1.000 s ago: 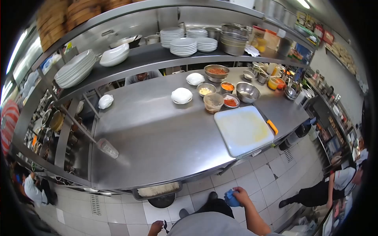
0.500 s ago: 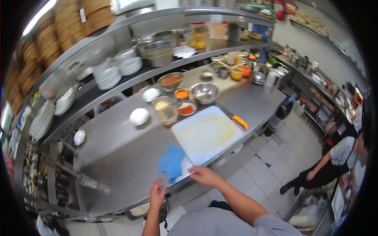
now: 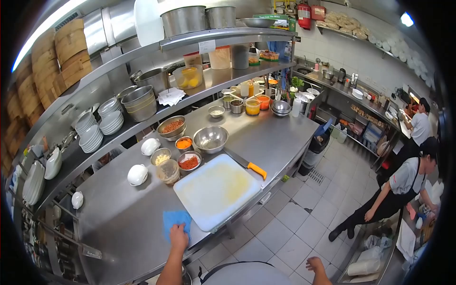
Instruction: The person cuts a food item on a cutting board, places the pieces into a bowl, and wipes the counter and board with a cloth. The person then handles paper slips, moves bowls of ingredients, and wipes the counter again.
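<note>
My left hand [image 3: 178,236] is on a blue cloth [image 3: 174,219] at the table's front edge, fingers curled down onto it. Right beside the cloth lies a white cutting board [image 3: 218,190] with yellowish stains. A knife with an orange handle [image 3: 257,170] rests along the board's far right side. My right hand [image 3: 314,264] hangs over the floor, away from the table, with its fingers apart and nothing in them. Behind the board stand a metal bowl [image 3: 211,139], a bowl of red chopped food [image 3: 189,161] and a clear tub [image 3: 168,171].
White lidded pots [image 3: 137,175] stand on the steel table [image 3: 111,209]. A shelf above carries stacked white bowls [image 3: 112,122] and steel pots [image 3: 139,103]. A bin [image 3: 313,153] stands past the table's right end. Two people work at the right, the nearer in a dark apron [image 3: 407,187].
My left hand has moved onto the blue cloth and closed there. My right hand has left the board's near edge and swung right, over the floor. The camera view has turned.
</note>
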A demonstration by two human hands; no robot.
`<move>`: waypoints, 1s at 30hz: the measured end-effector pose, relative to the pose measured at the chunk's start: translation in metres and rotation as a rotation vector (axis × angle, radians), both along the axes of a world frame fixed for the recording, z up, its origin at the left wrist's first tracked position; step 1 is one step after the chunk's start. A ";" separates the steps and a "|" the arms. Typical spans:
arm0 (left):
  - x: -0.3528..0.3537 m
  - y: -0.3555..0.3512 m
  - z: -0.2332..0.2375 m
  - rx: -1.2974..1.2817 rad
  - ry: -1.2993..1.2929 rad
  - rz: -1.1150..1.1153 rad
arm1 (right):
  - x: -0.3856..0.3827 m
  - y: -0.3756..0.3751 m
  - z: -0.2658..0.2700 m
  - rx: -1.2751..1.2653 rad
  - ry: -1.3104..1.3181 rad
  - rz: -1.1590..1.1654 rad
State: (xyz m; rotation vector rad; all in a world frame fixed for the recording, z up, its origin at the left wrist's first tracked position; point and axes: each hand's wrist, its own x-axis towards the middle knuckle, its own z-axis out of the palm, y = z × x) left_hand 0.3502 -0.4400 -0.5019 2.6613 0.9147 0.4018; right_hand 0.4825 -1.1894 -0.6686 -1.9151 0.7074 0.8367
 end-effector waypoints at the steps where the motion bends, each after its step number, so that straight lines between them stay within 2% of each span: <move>1: 0.003 0.004 -0.005 0.002 -0.004 0.009 | -0.007 -0.013 -0.008 0.005 -0.065 -0.037; 3: 0.011 0.012 -0.011 -0.120 -0.122 0.014 | -0.015 -0.034 -0.040 0.060 0.042 -0.093; 5: 0.018 0.011 -0.008 -0.146 -0.153 0.055 | -0.037 -0.022 -0.059 -0.083 -0.084 0.096; 7: 0.020 0.010 -0.004 -0.173 -0.175 0.087 | -0.055 0.016 -0.104 -0.030 -0.198 -0.213; 9: 0.024 0.009 -0.004 -0.124 -0.235 0.107 | -0.040 0.043 -0.124 0.054 -0.484 0.043; 11: 0.026 0.012 -0.009 -0.106 -0.247 0.105 | 0.006 0.120 -0.032 0.177 -0.255 -0.347; 14: 0.028 0.020 -0.014 -0.057 -0.263 0.125 | 0.109 0.168 0.043 0.377 -0.535 -0.280; 17: 0.041 0.036 -0.020 -0.037 -0.325 0.145 | 0.221 0.219 0.162 0.455 -0.818 -0.218; 20: 0.052 0.053 -0.021 -0.038 -0.353 0.166 | 0.300 0.287 0.280 0.560 -0.986 -0.161; 23: 0.063 0.065 -0.023 -0.048 -0.361 0.201 | 0.326 0.382 0.413 0.657 -1.124 -0.031; 24: 0.065 0.068 -0.025 -0.053 -0.365 0.200 | 0.336 0.410 0.442 0.693 -1.153 0.008; 30: 0.064 0.080 -0.023 -0.131 -0.397 0.166 | 0.360 0.566 0.566 0.871 -1.318 0.345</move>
